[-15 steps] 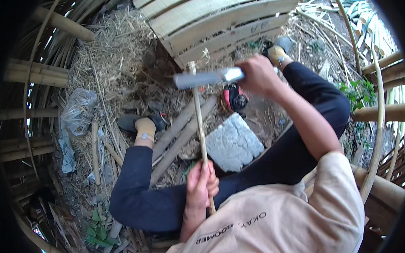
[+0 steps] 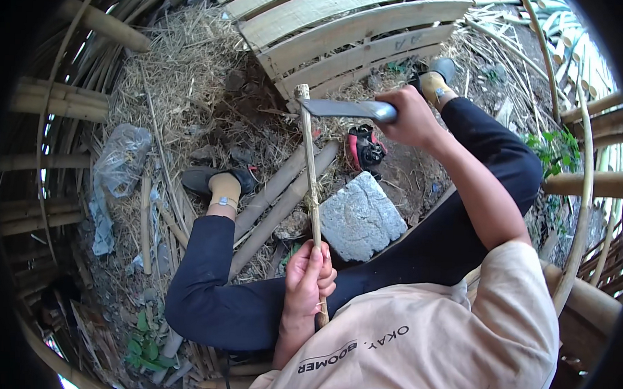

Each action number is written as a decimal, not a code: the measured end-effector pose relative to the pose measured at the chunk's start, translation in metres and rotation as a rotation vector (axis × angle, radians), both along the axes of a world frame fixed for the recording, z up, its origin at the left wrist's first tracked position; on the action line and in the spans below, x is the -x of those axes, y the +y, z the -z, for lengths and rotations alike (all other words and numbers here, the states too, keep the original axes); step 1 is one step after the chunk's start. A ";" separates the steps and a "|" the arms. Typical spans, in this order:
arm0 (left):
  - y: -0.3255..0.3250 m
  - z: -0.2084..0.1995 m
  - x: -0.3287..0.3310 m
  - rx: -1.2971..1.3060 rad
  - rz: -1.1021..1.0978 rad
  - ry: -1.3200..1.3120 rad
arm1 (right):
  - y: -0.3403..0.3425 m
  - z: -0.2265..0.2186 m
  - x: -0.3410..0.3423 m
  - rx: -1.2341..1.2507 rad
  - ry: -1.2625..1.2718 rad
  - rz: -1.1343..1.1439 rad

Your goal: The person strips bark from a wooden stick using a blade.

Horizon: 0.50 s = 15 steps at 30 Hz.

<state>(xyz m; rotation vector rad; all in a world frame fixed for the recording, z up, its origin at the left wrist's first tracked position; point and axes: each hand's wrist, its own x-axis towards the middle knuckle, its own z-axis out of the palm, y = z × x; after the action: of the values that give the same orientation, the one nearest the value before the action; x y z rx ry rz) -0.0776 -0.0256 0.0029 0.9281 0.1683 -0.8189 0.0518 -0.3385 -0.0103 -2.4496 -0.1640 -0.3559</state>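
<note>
My left hand (image 2: 309,280) is closed around the lower part of a thin wooden stick (image 2: 308,163), which rises away from my lap with its far end up near the slatted crate. In my right hand (image 2: 412,116) is a machete (image 2: 345,109) with a broad grey blade, gripped by its handle, which the fingers mostly cover. The blade lies across the stick just below its far tip and its end touches or overlaps the wood there. Below the blade, on the ground, sits a red and black object (image 2: 365,148) whose kind I cannot make out.
A flat grey stone block (image 2: 362,217) lies between my legs, beside two bamboo poles (image 2: 284,200). Ahead stands a slatted wooden crate (image 2: 358,45). Crumpled clear plastic (image 2: 124,160) and dry straw (image 2: 182,73) cover the ground at left. Bamboo rails (image 2: 586,183) line the right side.
The machete has shifted right and slightly up, its blurred blade now sharp, with its end at the stick's tip. A shaving curl at the tip is gone. My left hand keeps its hold.
</note>
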 end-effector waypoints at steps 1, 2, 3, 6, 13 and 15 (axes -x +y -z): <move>0.001 -0.001 0.000 -0.007 -0.004 -0.005 | 0.001 -0.008 0.005 -0.034 0.056 -0.040; 0.001 -0.001 -0.001 -0.014 -0.008 -0.010 | 0.002 -0.015 0.009 -0.067 0.113 -0.079; 0.000 -0.005 -0.004 -0.015 0.004 -0.010 | 0.008 -0.020 0.010 -0.095 0.038 -0.092; -0.003 -0.007 -0.004 -0.063 -0.006 -0.039 | 0.018 -0.030 0.007 -0.045 0.021 -0.107; -0.011 -0.034 -0.025 -0.190 -0.047 -0.192 | 0.024 -0.039 0.018 -0.125 0.014 -0.153; -0.014 -0.042 -0.031 -0.209 -0.042 -0.236 | 0.025 -0.039 0.020 -0.164 -0.012 -0.170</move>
<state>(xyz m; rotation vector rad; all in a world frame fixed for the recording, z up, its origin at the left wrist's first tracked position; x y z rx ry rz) -0.0466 -0.0400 0.0450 1.2069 0.0677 -0.6550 0.0315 -0.3133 0.0285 -2.2530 -0.3333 -0.2974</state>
